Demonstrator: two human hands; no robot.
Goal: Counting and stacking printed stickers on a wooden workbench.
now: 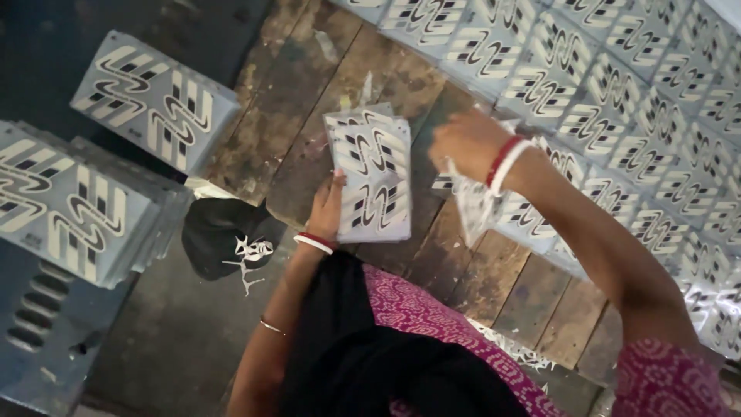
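My left hand [327, 208] grips the left edge of a small stack of printed cards [373, 176], white with black and pale wave patterns, held over the wooden table [309, 93]. My right hand [468, 142], with red and white bangles at the wrist, reaches right of that stack and closes on a loose printed sheet [475, 207] that hangs below it. Behind the right hand a long sheet of uncut printed cards [617, 93] runs across the table's far side.
Two taller stacks of the same printed cards stand at the left, one [154, 96] farther, one [69, 205] nearer. A dark cloth [224, 235] with paper scraps lies below the table edge. Paper trimmings [517, 351] lie by my pink garment.
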